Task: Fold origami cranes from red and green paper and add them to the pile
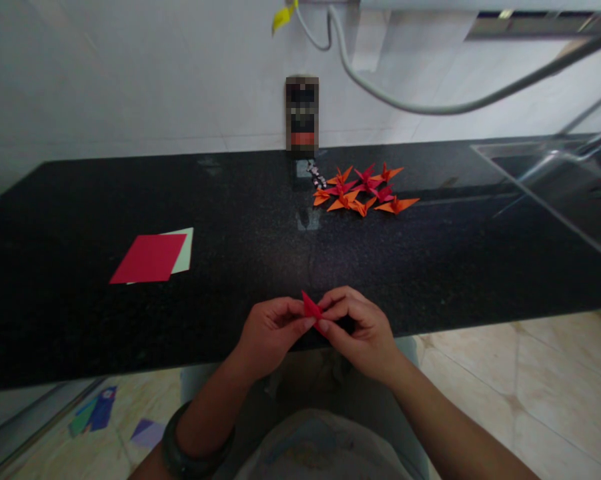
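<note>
Head view: a small folded red paper piece is pinched between the left hand and the right hand above the near edge of the black counter. Red and pale sheets are stacked at left. Folded orange and red cranes are grouped at the far side, well apart from the hands.

No lettering to call here. The upright device at the back of the tabletop is blurred (just dark and reddish blocks). The red sheet to its lower left looks plain, and so does the red folded paper straight in front of it.
</note>
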`<control>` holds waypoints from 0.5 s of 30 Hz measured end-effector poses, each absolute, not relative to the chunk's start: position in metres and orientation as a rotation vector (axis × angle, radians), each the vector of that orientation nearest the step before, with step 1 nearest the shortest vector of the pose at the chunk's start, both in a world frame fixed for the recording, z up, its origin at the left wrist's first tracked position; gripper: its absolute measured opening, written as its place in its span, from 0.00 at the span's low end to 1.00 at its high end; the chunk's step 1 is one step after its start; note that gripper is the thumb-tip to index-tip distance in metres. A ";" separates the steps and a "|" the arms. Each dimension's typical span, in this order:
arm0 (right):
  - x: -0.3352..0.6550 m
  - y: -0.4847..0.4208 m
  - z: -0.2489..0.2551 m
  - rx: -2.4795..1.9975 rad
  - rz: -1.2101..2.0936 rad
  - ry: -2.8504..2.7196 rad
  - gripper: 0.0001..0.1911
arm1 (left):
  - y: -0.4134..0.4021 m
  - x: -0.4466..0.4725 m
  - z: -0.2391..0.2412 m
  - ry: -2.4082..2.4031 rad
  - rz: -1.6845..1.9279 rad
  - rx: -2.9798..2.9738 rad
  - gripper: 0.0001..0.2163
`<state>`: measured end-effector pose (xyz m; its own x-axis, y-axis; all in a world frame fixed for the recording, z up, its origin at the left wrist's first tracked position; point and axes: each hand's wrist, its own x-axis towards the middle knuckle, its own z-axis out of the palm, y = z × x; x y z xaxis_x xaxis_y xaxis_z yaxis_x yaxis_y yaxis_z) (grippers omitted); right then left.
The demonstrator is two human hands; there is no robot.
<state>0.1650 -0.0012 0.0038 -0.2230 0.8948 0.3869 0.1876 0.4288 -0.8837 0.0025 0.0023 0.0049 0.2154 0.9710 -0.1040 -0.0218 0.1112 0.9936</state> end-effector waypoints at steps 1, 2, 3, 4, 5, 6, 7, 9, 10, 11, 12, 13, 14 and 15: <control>0.165 -0.001 0.004 -0.948 0.891 -1.686 0.05 | 0.002 0.002 0.004 1.070 0.982 1.207 0.02; 0.166 -0.001 0.004 -0.944 0.896 -1.688 0.05 | 0.002 0.001 0.004 1.068 0.977 1.208 0.02; 0.166 -0.001 0.004 -0.941 0.902 -1.690 0.05 | 0.002 0.001 0.004 1.067 0.970 1.206 0.02; 0.166 -0.001 0.004 -0.938 0.906 -1.692 0.05 | 0.002 0.001 0.004 1.070 0.964 1.200 0.02; 0.166 -0.001 0.004 -0.937 0.910 -1.694 0.04 | 0.002 0.001 0.004 1.075 0.958 1.194 0.02; 0.166 -0.001 0.004 -0.935 0.914 -1.697 0.04 | 0.001 0.001 0.004 1.078 0.953 1.188 0.02; 0.166 0.000 0.004 -0.932 0.916 -1.697 0.04 | 0.001 0.001 0.004 1.080 0.951 1.184 0.02; 0.166 0.000 0.004 -0.930 0.919 -1.696 0.04 | 0.002 0.002 0.006 1.076 0.953 1.183 0.02; 0.166 0.000 0.004 -0.929 0.918 -1.695 0.04 | 0.002 0.002 0.007 1.070 0.960 1.183 0.02; 0.166 -0.001 0.004 -0.928 0.918 -1.694 0.04 | 0.003 0.002 0.008 1.062 0.966 1.185 0.02; 0.166 -0.001 0.004 -0.926 0.917 -1.691 0.04 | 0.003 0.003 0.009 1.055 0.972 1.190 0.01; 0.166 -0.001 0.004 -0.925 0.919 -1.691 0.04 | 0.003 0.003 0.009 1.050 0.975 1.195 0.01; 0.166 -0.001 0.003 -0.922 0.920 -1.691 0.05 | 0.003 0.003 0.010 1.046 0.978 1.200 0.01; 0.166 -0.002 0.003 -0.920 0.922 -1.690 0.05 | 0.003 0.003 0.010 1.044 0.979 1.202 0.00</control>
